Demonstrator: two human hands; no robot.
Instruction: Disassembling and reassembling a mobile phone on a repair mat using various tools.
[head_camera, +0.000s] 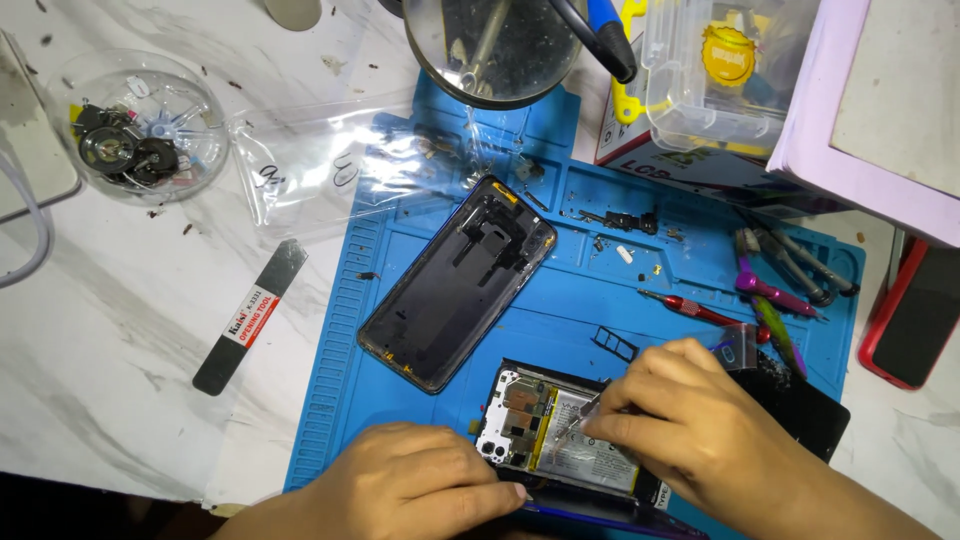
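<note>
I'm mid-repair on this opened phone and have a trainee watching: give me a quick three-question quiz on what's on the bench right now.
1. True or false: the removed back cover lies on the blue mat, apart from the opened phone.
2. Which hand holds the thin metal tool over the phone's inside? A) left hand B) right hand C) neither
3. Fill in: the clear round dish of small parts sits on the white table to the ____ of the mat.

Key:
1. True.
2. B: the right hand pinches it, while the left hand steadies the phone's near edge.
3. Left.
</note>
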